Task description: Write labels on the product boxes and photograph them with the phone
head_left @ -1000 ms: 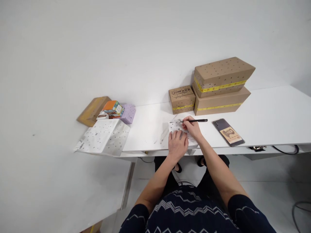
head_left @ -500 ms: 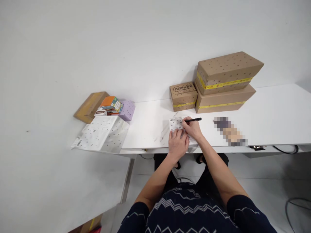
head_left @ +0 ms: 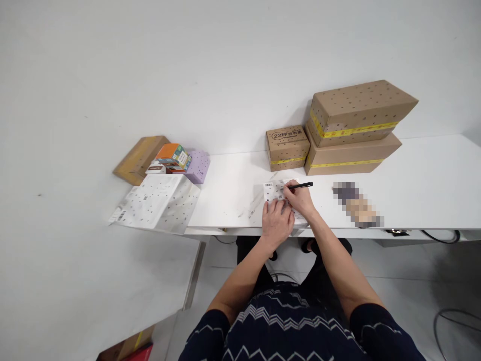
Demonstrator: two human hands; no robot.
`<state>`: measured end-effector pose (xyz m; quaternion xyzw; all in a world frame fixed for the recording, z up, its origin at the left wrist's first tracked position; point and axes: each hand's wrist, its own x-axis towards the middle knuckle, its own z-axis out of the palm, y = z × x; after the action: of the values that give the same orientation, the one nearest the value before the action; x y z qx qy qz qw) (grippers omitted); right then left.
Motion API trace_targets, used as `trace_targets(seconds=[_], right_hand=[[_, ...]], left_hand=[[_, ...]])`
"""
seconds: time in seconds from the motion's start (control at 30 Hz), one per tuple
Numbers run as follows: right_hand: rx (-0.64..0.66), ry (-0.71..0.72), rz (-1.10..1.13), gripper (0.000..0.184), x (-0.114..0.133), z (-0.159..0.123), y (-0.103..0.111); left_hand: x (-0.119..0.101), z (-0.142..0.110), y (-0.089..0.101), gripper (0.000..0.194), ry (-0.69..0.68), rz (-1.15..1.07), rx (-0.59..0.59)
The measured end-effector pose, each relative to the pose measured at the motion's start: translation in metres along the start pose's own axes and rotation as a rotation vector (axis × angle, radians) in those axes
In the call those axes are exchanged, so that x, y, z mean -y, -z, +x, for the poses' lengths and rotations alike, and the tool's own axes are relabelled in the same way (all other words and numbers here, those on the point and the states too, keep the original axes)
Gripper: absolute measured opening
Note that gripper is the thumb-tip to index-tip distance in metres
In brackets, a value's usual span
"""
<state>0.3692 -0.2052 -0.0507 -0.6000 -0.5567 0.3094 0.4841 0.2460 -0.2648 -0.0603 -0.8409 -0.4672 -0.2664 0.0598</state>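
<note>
While your left hand (head_left: 277, 220) lies flat pinning the printed label (head_left: 273, 190) near the counter (head_left: 413, 185) edge, your right hand (head_left: 298, 197) grips the pen (head_left: 300, 185) mid-marking, unfinished I judge, three taped boxes (head_left: 353, 125) standing beyond.

The white surface (head_left: 421, 185) carries a printed label (head_left: 273, 191) near its front edge, a small cardboard box (head_left: 287, 147) beside two stacked long boxes (head_left: 353, 141) at the back, and a blurred flat object (head_left: 356, 204) to the right.
</note>
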Motion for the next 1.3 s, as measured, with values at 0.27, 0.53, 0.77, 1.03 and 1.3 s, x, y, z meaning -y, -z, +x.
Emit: trace_targets(seconds=[0.27, 0.53, 0.77, 1.03, 1.3], right_hand=[[-0.001, -0.062, 0.084, 0.013, 0.001, -0.002, -0.001], [-0.397, -0.167, 0.317, 0.022, -0.017, -0.009, 0.043], [0.123, -0.398, -0.682, 0.026, -0.047, -0.021, 0.080], [-0.153, -0.409, -0.975, 0.048, -0.047, -0.038, 0.089], [-0.192, -0.462, -0.966, 0.062, -0.079, -0.063, 0.147]], left_hand=[[0.000, 0.000, 0.000, 0.024, 0.001, 0.005, 0.005], [0.000, 0.000, -0.001, 0.027, 0.007, -0.002, -0.012], [0.000, -0.001, 0.000, 0.027, 0.013, -0.009, -0.019], [0.001, -0.001, -0.002, 0.028, 0.013, -0.010, -0.021], [0.000, -0.001, -0.002, 0.028, 0.008, -0.007, -0.023]])
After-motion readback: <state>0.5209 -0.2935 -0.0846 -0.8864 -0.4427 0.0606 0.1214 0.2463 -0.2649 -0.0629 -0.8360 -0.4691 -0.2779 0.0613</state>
